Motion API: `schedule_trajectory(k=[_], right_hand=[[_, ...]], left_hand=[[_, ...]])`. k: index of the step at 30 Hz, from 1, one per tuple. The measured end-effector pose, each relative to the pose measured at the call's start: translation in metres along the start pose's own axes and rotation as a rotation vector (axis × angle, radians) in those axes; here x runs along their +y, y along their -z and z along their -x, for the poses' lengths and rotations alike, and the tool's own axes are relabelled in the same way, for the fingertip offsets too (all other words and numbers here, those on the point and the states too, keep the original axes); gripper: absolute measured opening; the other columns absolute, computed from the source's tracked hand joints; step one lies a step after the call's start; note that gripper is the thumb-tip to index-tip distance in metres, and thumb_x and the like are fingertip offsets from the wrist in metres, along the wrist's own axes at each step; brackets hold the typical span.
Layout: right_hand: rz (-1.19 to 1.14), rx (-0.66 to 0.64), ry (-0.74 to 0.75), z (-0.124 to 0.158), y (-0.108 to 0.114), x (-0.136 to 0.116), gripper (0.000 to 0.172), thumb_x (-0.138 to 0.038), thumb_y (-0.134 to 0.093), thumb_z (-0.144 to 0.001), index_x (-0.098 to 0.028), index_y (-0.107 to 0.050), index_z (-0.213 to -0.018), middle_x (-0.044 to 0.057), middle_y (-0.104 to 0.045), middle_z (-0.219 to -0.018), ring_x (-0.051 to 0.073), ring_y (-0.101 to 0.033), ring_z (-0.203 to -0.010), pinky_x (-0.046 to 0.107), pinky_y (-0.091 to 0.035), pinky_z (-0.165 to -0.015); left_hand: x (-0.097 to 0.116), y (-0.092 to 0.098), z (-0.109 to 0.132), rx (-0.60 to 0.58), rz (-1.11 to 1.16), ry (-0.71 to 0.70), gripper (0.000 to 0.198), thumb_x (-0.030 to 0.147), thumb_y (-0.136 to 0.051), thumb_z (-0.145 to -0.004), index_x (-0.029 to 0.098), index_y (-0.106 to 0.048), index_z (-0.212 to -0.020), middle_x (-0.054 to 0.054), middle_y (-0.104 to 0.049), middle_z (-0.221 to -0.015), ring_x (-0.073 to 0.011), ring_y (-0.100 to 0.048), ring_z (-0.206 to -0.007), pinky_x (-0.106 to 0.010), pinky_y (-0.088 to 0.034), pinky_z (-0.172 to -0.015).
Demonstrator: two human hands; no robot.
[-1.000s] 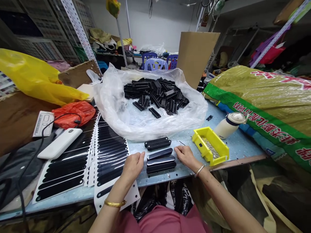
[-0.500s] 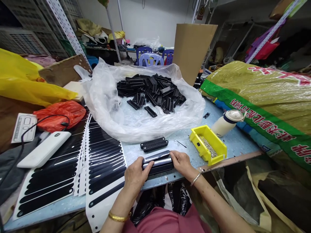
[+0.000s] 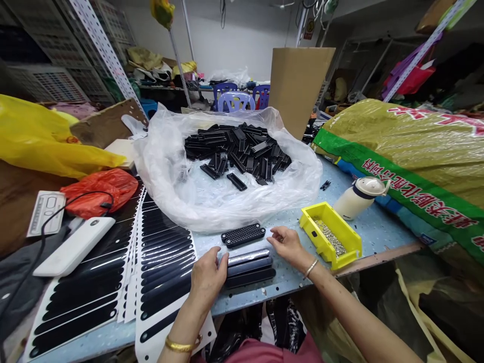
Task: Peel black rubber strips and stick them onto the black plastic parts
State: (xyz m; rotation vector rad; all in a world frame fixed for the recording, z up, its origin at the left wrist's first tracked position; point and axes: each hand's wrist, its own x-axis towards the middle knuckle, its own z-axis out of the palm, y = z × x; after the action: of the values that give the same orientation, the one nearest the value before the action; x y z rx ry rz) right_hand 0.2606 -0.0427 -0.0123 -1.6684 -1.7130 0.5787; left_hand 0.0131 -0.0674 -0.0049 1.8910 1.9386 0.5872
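"Where are the glossy black strips [image 3: 250, 265]?"

"Near the table's [image 3: 389, 232] front edge, a textured black bar [image 3: 244, 235] just behind them."

"And the hands?"

"The left hand [image 3: 207, 275] curls at their left ends; whether it grips, one cannot tell. The right hand [image 3: 286, 244], fingers loosely parted and seemingly empty, is near their right ends."

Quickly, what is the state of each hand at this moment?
Left hand: partly curled at the left ends of glossy black strips; grip cannot be told.
Right hand: loosely open beside the black textured bar, with nothing visibly held.
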Motion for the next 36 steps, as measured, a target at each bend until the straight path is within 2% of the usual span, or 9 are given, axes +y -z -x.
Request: schedule_trajectory(k=[7,13,16,21,24,26,31,33,36], right_hand=[[-0.166,-0.181,-0.064,-0.029,-0.01,0.0,0.025,-0.018,-0.065,-0.073,-0.01,-0.072,-0.095,0.0,-0.065,-0.06,0.014,-0.059,-0.054,0.023,-0.045,-0.053],[-0.209,-0.265,-0.089,-0.023,-0.012,-0.001,0.013,-0.019,-0.068,-0.068,-0.013,-0.071,-0.079,-0.001,-0.06,-0.054,0.013,-0.054,-0.05,0.021,-0.039,-0.046],[-0.219,-0.284,-0.079,-0.021,-0.009,-0.004,0.018,-0.025,-0.068,-0.069,-0.013,-0.071,-0.082,-0.001,-0.059,-0.053,0.013,-0.053,-0.048,0.021,-0.038,-0.045],[-0.191,-0.12,-0.019,-0.012,0.012,-0.007,0.041,-0.043,-0.057,-0.081,-0.008,-0.071,-0.098,0.003,-0.063,-0.056,0.017,-0.057,-0.049,0.027,-0.044,-0.047],[-0.124,-0.022,0.065,0.001,0.023,-0.018,0.034,-0.042,-0.059,-0.084,-0.011,-0.072,-0.092,0.005,-0.067,-0.062,0.018,-0.061,-0.052,0.028,-0.047,-0.05],[-0.098,-0.046,0.218,0.015,0.021,-0.035,0.023,-0.036,-0.061,-0.086,-0.016,-0.071,-0.082,0.004,-0.066,-0.062,0.016,-0.06,-0.052,0.027,-0.045,-0.05],[-0.239,-0.367,0.598,0.065,-0.016,-0.098,0.016,-0.017,-0.053,-0.092,-0.017,-0.067,-0.087,0.004,-0.061,-0.071,0.014,-0.058,-0.062,0.025,-0.044,-0.058],[-0.227,-0.503,0.638,0.081,-0.039,-0.117,0.019,-0.014,-0.049,-0.093,-0.016,-0.067,-0.087,0.005,-0.058,-0.072,0.015,-0.056,-0.064,0.026,-0.043,-0.059],[-0.148,-0.56,0.655,0.088,-0.074,-0.133,0.019,-0.012,-0.049,-0.091,-0.014,-0.067,-0.085,0.006,-0.057,-0.074,0.017,-0.056,-0.067,0.027,-0.043,-0.061]], left_hand=[[0.007,0.004,-0.027,-0.071,0.123,0.027,0.025,0.025,-0.059,-0.075,0.018,-0.071,-0.096,0.001,-0.065,-0.06,-0.0177,-0.061,-0.059,-0.027,-0.041,-0.064],[0.003,0.002,-0.021,-0.07,0.224,-0.008,0.021,0.031,-0.057,-0.073,0.017,-0.07,-0.082,0.001,-0.061,-0.053,-0.018,-0.058,-0.054,-0.028,-0.04,-0.06],[-0.002,0.008,-0.013,-0.048,0.278,-0.01,0.026,0.035,-0.057,-0.072,0.017,-0.071,-0.083,0.0,-0.062,-0.054,-0.0178,-0.058,-0.052,-0.028,-0.042,-0.058],[-0.037,0.054,0.028,0.152,0.265,0.052,0.023,0.04,-0.057,-0.074,0.02,-0.069,-0.077,0.001,-0.064,-0.059,-0.015,-0.058,-0.053,-0.025,-0.043,-0.056],[-0.073,0.086,0.073,0.319,0.162,0.264,0.028,0.045,-0.059,-0.075,0.021,-0.063,-0.063,0.003,-0.056,-0.05,-0.0127,-0.05,-0.046,-0.024,-0.038,-0.049],[-0.092,0.094,0.104,0.384,0.191,0.441,0.034,0.051,-0.061,-0.072,0.02,-0.06,-0.057,0.003,-0.052,-0.045,-0.0128,-0.049,-0.043,-0.024,-0.037,-0.047],[-0.103,0.071,0.144,0.32,0.693,0.779,0.05,0.065,-0.07,-0.056,0.016,-0.064,-0.056,-0.003,-0.059,-0.048,-0.0169,-0.056,-0.044,-0.024,-0.04,-0.042],[-0.097,0.061,0.144,0.316,0.89,0.817,0.051,0.064,-0.074,-0.052,0.014,-0.066,-0.057,-0.004,-0.062,-0.05,-0.0161,-0.057,-0.046,-0.023,-0.041,-0.044],[-0.091,0.056,0.142,0.346,1.086,0.781,0.043,0.052,-0.082,-0.048,0.014,-0.064,-0.053,-0.001,-0.06,-0.05,-0.0116,-0.052,-0.046,-0.021,-0.042,-0.046]])
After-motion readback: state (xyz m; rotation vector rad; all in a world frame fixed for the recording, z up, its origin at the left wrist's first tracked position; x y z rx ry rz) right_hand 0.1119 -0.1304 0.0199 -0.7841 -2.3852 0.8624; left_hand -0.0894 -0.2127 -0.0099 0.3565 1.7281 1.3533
